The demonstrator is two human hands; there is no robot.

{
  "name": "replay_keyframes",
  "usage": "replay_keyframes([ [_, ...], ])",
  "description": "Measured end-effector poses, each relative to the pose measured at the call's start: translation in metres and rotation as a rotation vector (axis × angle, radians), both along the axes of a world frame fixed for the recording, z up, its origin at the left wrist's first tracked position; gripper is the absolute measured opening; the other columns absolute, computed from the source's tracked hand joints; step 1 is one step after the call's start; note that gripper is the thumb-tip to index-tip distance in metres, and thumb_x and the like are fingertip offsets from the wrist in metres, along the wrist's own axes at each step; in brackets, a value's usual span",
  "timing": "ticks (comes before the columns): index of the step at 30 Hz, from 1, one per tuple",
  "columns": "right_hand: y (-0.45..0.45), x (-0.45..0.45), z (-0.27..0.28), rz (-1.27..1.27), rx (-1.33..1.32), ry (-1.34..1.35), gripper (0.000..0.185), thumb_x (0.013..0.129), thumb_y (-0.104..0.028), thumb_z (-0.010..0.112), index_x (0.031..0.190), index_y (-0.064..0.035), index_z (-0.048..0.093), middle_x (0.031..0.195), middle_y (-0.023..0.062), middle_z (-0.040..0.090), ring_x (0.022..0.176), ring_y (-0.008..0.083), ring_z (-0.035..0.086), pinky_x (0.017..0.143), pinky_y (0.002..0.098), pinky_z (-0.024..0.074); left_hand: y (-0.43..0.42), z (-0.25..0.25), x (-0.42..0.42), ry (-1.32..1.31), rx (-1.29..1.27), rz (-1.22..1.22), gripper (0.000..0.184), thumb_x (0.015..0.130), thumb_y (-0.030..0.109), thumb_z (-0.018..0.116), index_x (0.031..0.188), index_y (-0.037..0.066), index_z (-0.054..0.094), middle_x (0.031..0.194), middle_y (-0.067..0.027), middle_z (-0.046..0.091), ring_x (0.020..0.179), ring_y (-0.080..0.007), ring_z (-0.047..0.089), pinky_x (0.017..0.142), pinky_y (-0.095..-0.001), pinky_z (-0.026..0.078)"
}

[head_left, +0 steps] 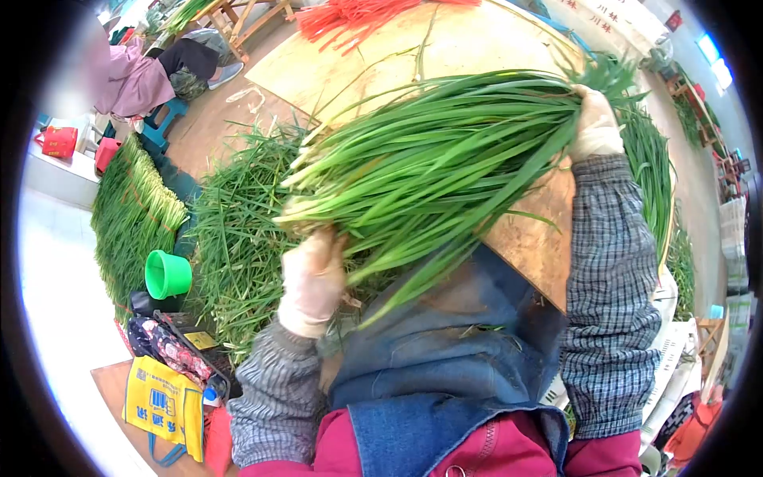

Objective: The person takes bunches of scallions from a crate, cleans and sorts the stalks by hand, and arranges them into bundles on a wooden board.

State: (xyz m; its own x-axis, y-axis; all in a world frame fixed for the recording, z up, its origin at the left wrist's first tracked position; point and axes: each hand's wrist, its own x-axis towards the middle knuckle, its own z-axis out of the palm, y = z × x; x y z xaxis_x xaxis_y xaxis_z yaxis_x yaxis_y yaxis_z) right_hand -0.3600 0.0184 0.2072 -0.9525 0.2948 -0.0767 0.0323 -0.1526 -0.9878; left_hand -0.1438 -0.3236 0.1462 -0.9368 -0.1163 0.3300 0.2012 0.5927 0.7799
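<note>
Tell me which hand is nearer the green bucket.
Left. The left hand is across the loose greens from the green bucket; the right hand is farther, at the leafy end of the bunch.

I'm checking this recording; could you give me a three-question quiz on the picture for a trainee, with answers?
1. True or false: the right hand grips the leafy end of the green stalks.
2. What colour is the bucket on the person's left? A) red B) green C) yellow
3. Fill in: the left hand is at the ____ ends of the stalks (pale or leafy).

Key: 1. True. 2. B. 3. Pale.
</note>
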Motion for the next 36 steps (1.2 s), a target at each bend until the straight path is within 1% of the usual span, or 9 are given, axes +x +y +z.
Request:
replay_keyframes([
  [4, -0.066, 0.01, -0.006, -0.17, -0.359, -0.177, 0.017, 0.08, -0.013, 0.054, 0.09, 0.0005, 0.058, 0.09, 0.0134, 0.062, 0.078, 0.0247, 0.058, 0.076, 0.0356, 0.0467, -0.055, 0.002, 0.014, -0.023, -0.306, 0.141, 0.025, 0.085, -0.004, 0.05, 0.104, 0.008, 0.061, 0.082, -0.0097, 0.066, 0.074, -0.0172, 0.062, 0.063, -0.0275, 0.051],
  [6, -0.027, 0.011, -0.039, -0.138, 1.496, 0.299, 0.018, 0.08, -0.009, 0.053, 0.096, -0.0007, 0.059, 0.096, 0.0139, 0.063, 0.083, 0.024, 0.059, 0.08, 0.036, 0.0465, -0.106, -0.01, 0.027, -0.057, -0.323, 0.242, 0.014, 0.084, 0.0, 0.053, 0.091, 0.007, 0.062, 0.068, -0.012, 0.063, 0.059, -0.021, 0.061, 0.054, -0.0281, 0.047],
  [10, -0.004, -0.007, -0.026, -0.166, -0.423, -0.188, 0.022, 0.086, -0.016, 0.046, 0.099, -0.0023, 0.058, 0.098, 0.0142, 0.062, 0.085, 0.0267, 0.058, 0.08, 0.0381, 0.0459, -0.202, -0.027, 0.081, -0.405, -0.958, 0.664, 0.012, 0.082, 0.015, 0.056, 0.079, 0.004, 0.06, 0.066, -0.0098, 0.06, 0.06, -0.0247, 0.059, 0.053, -0.0313, 0.046],
  [13, 0.011, -0.021, -0.045, -0.179, -0.364, -0.216, 0.026, 0.086, -0.021, 0.045, 0.1, -0.002, 0.056, 0.096, 0.0139, 0.061, 0.082, 0.0275, 0.057, 0.077, 0.0385, 0.0456, -0.186, -0.032, 0.093, -0.55, -1.339, 0.591, 0.025, 0.076, 0.025, 0.062, 0.091, 0.006, 0.06, 0.092, -0.0121, 0.06, 0.083, -0.0274, 0.055, 0.076, -0.0416, 0.042],
  [19, 0.008, -0.014, -0.04, -0.144, -0.377, -0.201, 0.026, 0.088, -0.021, 0.044, 0.101, -0.002, 0.056, 0.1, 0.0145, 0.062, 0.086, 0.028, 0.058, 0.08, 0.0383, 0.0465, -0.023, -0.008, 0.027, -0.705, 0.297, 0.005, 0.076, 0.072, 0.04, 0.067, 0.127, -0.004, 0.042, 0.124, -0.0225, 0.049, 0.116, -0.0304, 0.046, 0.1, -0.0362, 0.033],
  [23, 0.024, -0.017, -0.052, -0.122, -0.381, -0.203, 0.026, 0.089, -0.021, 0.042, 0.099, -0.0012, 0.056, 0.097, 0.014, 0.063, 0.08, 0.0286, 0.059, 0.077, 0.0396, 0.048, 0.002, 0.004, 0.02, -0.671, 1.046, 0.069, 0.03, 0.079, 0.006, 0.06, 0.106, -0.003, 0.053, 0.074, -0.0037, 0.06, 0.044, -0.0057, 0.038, 0.044, -0.0231, 0.035],
  [30, 0.022, -0.016, -0.058, -0.144, -0.374, -0.171, 0.024, 0.087, -0.02, 0.043, 0.093, -0.0025, 0.058, 0.088, 0.0109, 0.064, 0.075, 0.0269, 0.059, 0.072, 0.0367, 0.0491, -0.111, 0.01, 0.075, -0.598, 0.115, 0.369, 0.017, 0.075, 0.017, 0.062, 0.079, 0.001, 0.065, 0.058, -0.0061, 0.058, 0.054, -0.0164, 0.054, 0.052, -0.0265, 0.042],
  [35, 0.014, -0.009, -0.05, -0.119, -0.229, -0.114, 0.025, 0.087, -0.02, 0.043, 0.096, -0.0018, 0.058, 0.09, 0.0114, 0.063, 0.076, 0.0254, 0.06, 0.07, 0.0372, 0.0505, -0.153, -0.013, 0.098, -0.26, -1.353, 0.494, 0.018, 0.075, 0.02, 0.061, 0.089, 0.009, 0.059, 0.086, -0.0085, 0.061, 0.084, -0.0257, 0.058, 0.075, -0.0376, 0.043],
  [36, 0.014, -0.006, -0.048, -0.124, -0.265, -0.125, 0.026, 0.088, -0.02, 0.042, 0.096, -0.0016, 0.058, 0.091, 0.0115, 0.063, 0.077, 0.0255, 0.06, 0.07, 0.0371, 0.0506, -0.132, -0.008, 0.085, -0.273, -1.097, 0.394, 0.027, 0.073, 0.016, 0.064, 0.098, 0.01, 0.057, 0.102, -0.0097, 0.058, 0.098, -0.0266, 0.053, 0.087, -0.0429, 0.039],
])
